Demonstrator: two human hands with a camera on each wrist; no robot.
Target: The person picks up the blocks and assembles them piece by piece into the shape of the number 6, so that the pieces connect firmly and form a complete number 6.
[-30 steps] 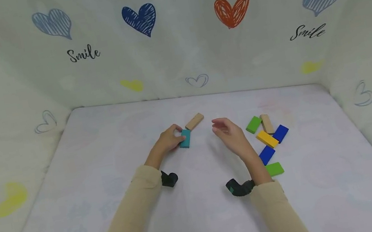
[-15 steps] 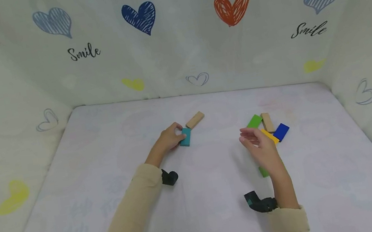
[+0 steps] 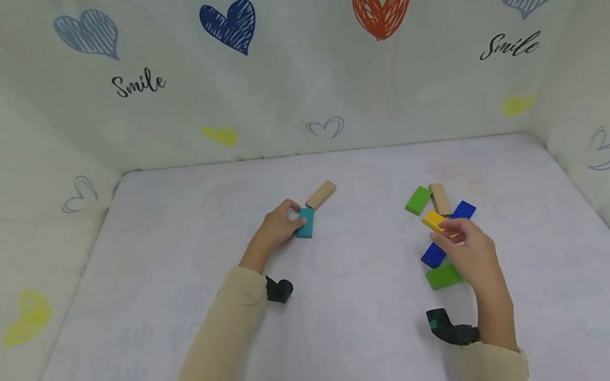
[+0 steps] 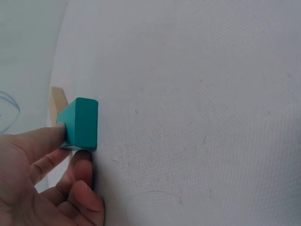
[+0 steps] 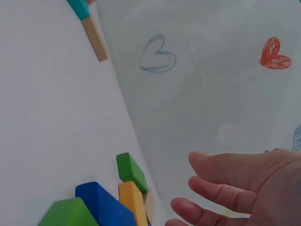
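My left hand (image 3: 275, 228) pinches a teal wooden block (image 4: 85, 123) that lies flat on the table, thumb on one side and fingers on the other. A plain wooden block (image 3: 321, 195) lies at an angle off its far corner. On the right, my right hand (image 3: 476, 255) is over a loose group of blocks, its fingers apart and holding nothing. Nearest its fingertips is a yellow block (image 3: 433, 220), partly covered in the head view. Around it lie a blue block (image 3: 433, 256), a green block (image 3: 443, 276) and another blue block (image 3: 464, 210).
Farther back in the group are a green block (image 3: 418, 200) and a plain wooden block (image 3: 439, 199). The white tabletop (image 3: 354, 331) ends at a hanging cloth (image 3: 316, 79) printed with hearts. Each wrist carries a black camera mount.
My right hand has moved right and toward me, from the middle of the table to over the block group. My left hand stays on the teal block.
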